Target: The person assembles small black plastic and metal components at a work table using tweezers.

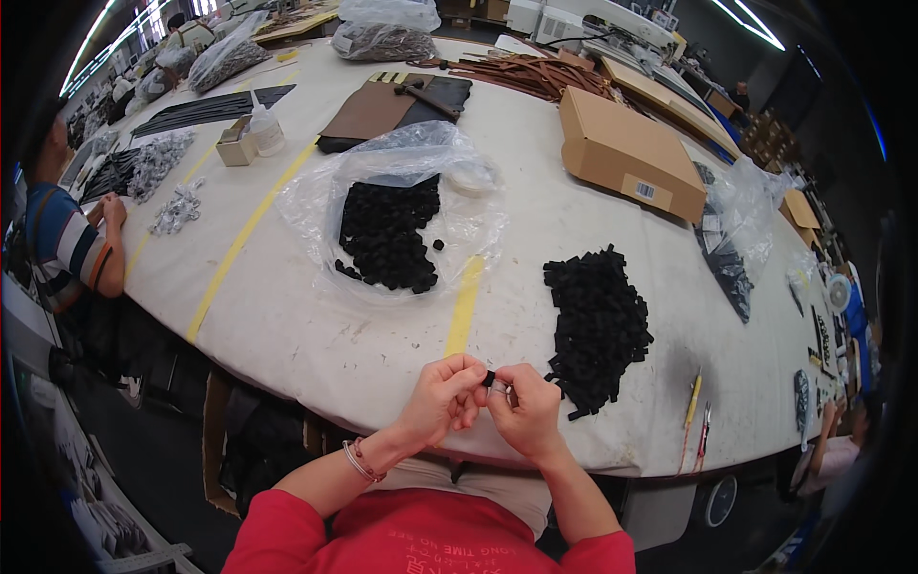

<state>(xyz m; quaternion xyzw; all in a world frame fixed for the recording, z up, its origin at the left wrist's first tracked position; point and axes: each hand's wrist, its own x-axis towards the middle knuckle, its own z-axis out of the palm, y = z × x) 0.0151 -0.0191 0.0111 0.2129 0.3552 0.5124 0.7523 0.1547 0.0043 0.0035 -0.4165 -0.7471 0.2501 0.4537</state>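
My left hand (443, 397) and my right hand (523, 407) meet at the near table edge, fingertips pinching one small black piece (489, 379) between them. A ring shows on a right-hand finger. Just to the right lies a loose heap of small black pieces (598, 325) on the white table (316, 335). Farther ahead, an open clear plastic bag (402, 206) holds a second pile of similar black pieces (387, 234).
A brown cardboard box (626, 153) sits at the back right, dark leather sheets (397, 105) and brown strips (521, 75) behind the bag. A small bottle (266, 126) stands at left. Yellow and red tools (696, 421) lie near the right edge. Another person (72, 249) sits at left.
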